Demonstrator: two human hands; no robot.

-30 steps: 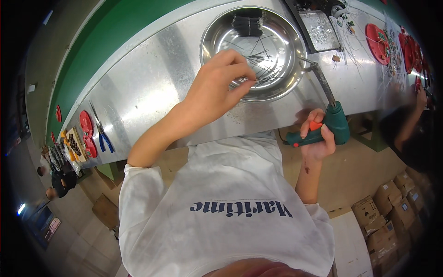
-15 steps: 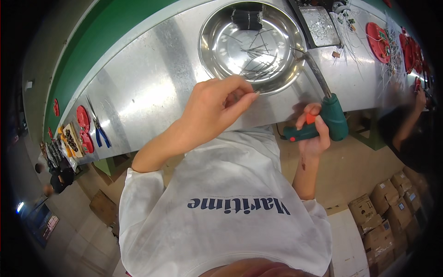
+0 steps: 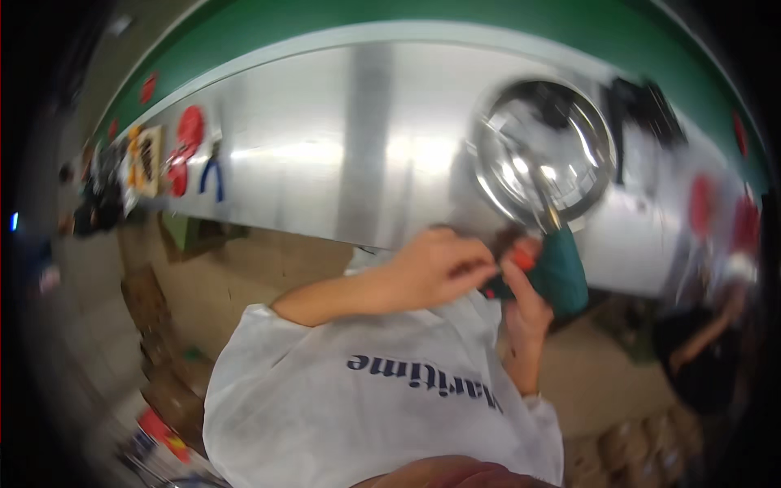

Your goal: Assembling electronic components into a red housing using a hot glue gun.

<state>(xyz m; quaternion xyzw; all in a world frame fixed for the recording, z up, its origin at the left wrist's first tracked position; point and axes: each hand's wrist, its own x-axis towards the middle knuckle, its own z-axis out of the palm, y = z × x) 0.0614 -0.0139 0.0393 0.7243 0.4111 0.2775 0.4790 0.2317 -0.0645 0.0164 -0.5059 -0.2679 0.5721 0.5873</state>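
My right hand [image 3: 527, 293] is wrapped round the handle of a green soldering gun [image 3: 568, 272] with an orange-red trigger, beside the bench's front edge. Its bent metal tip points away from me, over the near part of a round steel basin [image 3: 486, 154]. My left hand [image 3: 451, 268] is close beside the right one, thumb and fingers pinched together. Whatever is in that pinch is too small and blurred to make out. A dark bundle [image 3: 553, 107] shows at the basin's far side, smeared by motion.
On the left of the metal bench [image 3: 317, 175] lie blue-handled pliers [image 3: 212, 177], red round parts [image 3: 191, 128] and a tray of small dark pieces [image 3: 147, 159]. A dark object [image 3: 647, 110] stands right of the basin. At far right is another person's arm [image 3: 706, 337].
The view has swung, so the basin and bench sit farther right and lower. My left hand has left the basin's near rim and come next to my right hand, which still grips the soldering gun.
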